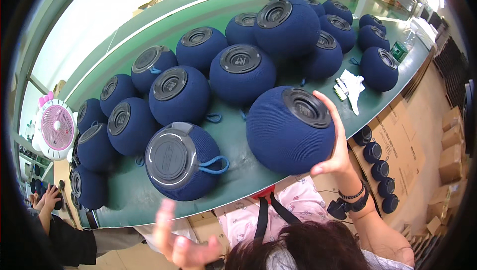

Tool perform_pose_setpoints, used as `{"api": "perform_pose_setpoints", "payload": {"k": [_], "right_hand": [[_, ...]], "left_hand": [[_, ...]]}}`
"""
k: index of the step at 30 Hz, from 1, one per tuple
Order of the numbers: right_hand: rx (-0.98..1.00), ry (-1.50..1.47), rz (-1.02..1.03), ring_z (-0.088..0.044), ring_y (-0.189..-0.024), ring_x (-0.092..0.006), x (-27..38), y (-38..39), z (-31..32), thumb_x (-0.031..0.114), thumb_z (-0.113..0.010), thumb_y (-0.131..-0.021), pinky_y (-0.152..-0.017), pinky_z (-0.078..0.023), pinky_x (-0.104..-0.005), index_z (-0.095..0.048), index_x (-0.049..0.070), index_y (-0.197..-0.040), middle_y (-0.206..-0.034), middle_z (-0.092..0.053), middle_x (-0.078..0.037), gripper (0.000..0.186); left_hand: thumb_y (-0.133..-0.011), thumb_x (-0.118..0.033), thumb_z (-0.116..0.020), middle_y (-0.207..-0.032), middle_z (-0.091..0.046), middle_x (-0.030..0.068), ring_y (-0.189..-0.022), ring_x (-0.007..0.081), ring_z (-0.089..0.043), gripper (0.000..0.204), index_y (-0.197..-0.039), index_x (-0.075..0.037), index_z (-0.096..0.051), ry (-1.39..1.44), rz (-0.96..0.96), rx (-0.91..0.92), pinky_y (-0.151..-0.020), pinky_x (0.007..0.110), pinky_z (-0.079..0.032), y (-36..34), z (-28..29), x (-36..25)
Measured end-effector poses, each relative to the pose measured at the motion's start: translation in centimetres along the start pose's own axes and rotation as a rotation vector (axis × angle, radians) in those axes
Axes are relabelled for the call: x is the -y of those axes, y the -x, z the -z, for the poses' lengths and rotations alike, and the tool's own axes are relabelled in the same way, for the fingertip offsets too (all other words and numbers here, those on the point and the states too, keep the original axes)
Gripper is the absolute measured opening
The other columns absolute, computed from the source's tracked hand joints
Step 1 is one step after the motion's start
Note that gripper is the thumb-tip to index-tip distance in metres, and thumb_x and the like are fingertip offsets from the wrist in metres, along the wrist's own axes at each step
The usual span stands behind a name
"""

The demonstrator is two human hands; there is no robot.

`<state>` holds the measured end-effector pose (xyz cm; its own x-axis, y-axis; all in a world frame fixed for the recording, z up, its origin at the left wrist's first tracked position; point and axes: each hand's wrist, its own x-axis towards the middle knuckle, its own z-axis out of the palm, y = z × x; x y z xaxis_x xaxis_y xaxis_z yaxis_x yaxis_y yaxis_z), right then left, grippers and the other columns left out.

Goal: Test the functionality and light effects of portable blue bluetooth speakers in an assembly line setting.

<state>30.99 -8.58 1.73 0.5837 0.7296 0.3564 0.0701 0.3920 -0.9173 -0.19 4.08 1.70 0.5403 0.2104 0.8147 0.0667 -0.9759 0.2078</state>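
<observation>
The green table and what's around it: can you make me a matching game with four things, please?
Things:
1. Right hand
2. Fan
3. Bottle
4. Left hand

Clues:
A. Pink and white, near the table's left end
B. Blurry, holding nothing
C. Clear, with green on it
D. Against a round blue speaker

Pairs: 1-D, 2-A, 3-C, 4-B

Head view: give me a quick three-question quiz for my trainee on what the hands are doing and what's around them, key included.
1. Which hand cups the side of a round blue unit?
2. True or false: the left hand grips one too.
3. The fan is mainly: a) green, b) pink and white, c) black.

Key: 1. The right hand. 2. False. 3. b.
</observation>
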Motion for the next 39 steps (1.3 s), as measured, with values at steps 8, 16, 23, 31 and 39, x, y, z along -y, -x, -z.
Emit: {"api": "perform_pose_setpoints", "payload": {"k": [8,16,23,31,39], "right_hand": [[0.077,-0.020,0.422,-0.039,-0.132,-0.0409,0.4,2.8,0.7,0.045,-0.091,-0.051,-0.110,-0.032,-0.0491,-0.021,0.003,-0.146,-0.147,-0.027,-0.027,0.125],[0.119,0.472,0.827,-0.042,-0.125,-0.0526,1.0,4.5,2.2,0.042,-0.071,-0.080,-0.100,-0.034,-0.0717,-0.043,0.045,-0.128,-0.146,-0.033,-0.017,0.056],[0.247,0.237,0.457,-0.031,-0.137,-0.0491,1.6,2.4,4.1,0.039,-0.093,-0.054,-0.111,-0.026,-0.0602,-0.019,0.019,-0.147,-0.154,-0.020,-0.028,0.121],[0.448,-0.377,0.087,-0.030,-0.139,-0.0401,-1.3,2.4,2.2,0.040,-0.095,-0.049,-0.112,-0.028,-0.0510,-0.013,0.010,-0.149,-0.151,-0.025,-0.028,0.132],[0.307,0.138,0.570,-0.048,-0.122,-0.0399,2.8,0.7,2.1,0.033,-0.093,-0.051,-0.103,-0.038,-0.0517,-0.044,0.009,-0.134,-0.133,-0.048,-0.025,0.100]], "left_hand": [[-0.066,-0.067,-0.076,-0.141,-0.036,0.0282,-0.121,0.0365,-0.050,0.121,-0.144,0.009,-0.022,0.800,0.781,-0.191,-0.106,0.046,-0.038,-6.1,-8.1,-7.4],[-0.038,-0.040,-0.098,-0.140,-0.040,0.0223,-0.125,0.0334,-0.050,0.136,-0.143,0.007,-0.026,1.192,0.591,0.294,-0.107,0.044,-0.039,-10.6,-9.6,-4.0],[-0.048,-0.040,-0.095,-0.128,-0.047,0.0236,-0.112,0.0359,-0.056,0.113,-0.136,-0.005,-0.034,0.798,0.140,0.058,-0.100,0.048,-0.044,-10.7,-11.3,-3.3],[-0.094,-0.043,-0.042,-0.115,-0.059,0.0266,-0.105,0.0355,-0.060,0.053,-0.122,0.002,-0.046,1.126,0.450,-0.259,-0.097,0.049,-0.048,-7.9,-14.2,-4.3],[-0.054,-0.041,-0.094,-0.153,-0.013,0.0310,-0.134,0.0488,-0.034,0.142,-0.151,-0.034,0.010,0.681,0.183,0.041,-0.105,0.059,-0.033,-8.5,-11.4,-3.3]]}}
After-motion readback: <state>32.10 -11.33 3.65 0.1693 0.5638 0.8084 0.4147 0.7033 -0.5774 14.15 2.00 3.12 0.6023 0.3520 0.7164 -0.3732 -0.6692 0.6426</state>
